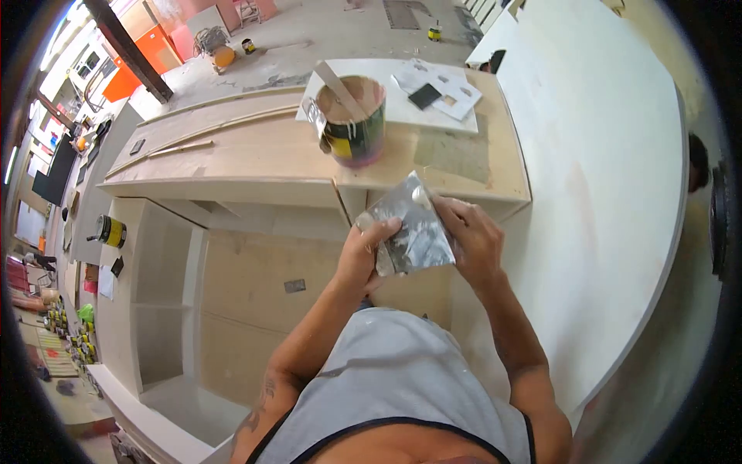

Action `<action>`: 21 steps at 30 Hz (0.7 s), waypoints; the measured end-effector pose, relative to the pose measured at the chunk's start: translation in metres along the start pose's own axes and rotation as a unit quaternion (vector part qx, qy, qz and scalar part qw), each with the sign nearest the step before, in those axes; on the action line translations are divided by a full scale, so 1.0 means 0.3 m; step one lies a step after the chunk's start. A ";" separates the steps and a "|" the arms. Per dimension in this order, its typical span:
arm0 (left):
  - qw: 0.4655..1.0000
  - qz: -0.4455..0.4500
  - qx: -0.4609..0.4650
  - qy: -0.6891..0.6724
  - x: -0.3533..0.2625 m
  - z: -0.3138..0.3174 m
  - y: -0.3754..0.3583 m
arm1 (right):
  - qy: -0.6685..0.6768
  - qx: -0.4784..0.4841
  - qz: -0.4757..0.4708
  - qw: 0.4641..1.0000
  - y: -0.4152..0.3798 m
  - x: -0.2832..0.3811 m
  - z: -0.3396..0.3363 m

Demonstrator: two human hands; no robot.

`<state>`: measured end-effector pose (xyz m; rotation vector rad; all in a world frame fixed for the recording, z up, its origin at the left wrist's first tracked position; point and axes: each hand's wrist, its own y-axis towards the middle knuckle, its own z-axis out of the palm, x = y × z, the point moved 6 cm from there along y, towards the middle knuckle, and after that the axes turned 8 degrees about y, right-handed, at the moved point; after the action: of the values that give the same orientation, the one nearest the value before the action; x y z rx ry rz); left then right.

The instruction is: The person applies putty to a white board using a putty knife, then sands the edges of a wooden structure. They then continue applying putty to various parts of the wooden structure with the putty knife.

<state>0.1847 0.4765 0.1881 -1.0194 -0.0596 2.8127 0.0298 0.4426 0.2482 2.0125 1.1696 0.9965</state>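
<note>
A smeared, shiny metal plate point(423, 232) is held tilted in front of my chest, with pale putty-like lumps at its top corner and left edge. My left hand point(362, 251) grips its left side, thumb lying across the face and fingers underneath. At the right edge, my right hand point(475, 241) is closed on the plate, its fingertips close to the upper lump; part of its grip is hidden. Beyond the plate, an open tub of pinkish-beige paste point(357, 138) stands on the wooden panel, a flat stick point(340, 89) leaning out of it.
The tub rests on a cabinet's wooden top point(255, 147). A white board point(398, 85) there carries a paper sheet with cut-outs point(456, 89) and a dark square pad point(424, 96). A tall white panel point(587, 178) rises at right. A small can point(110, 231) is at left.
</note>
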 end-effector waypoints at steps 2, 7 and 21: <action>0.993 0.015 -0.054 0.104 -0.088 -0.063 0.045 | -0.084 0.191 0.062 0.976 0.074 -0.114 0.120; 0.990 0.070 -0.111 0.052 -0.301 -0.197 0.226 | -0.087 0.127 0.073 0.985 0.357 -0.162 0.211; 0.923 0.094 -0.190 0.322 -0.517 -0.508 0.358 | -0.041 0.247 0.130 0.959 0.676 -0.318 0.633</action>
<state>0.3862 0.3444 0.1600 -2.0882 -0.4642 2.5074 0.2465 0.2462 0.2765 2.6307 1.2157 0.7806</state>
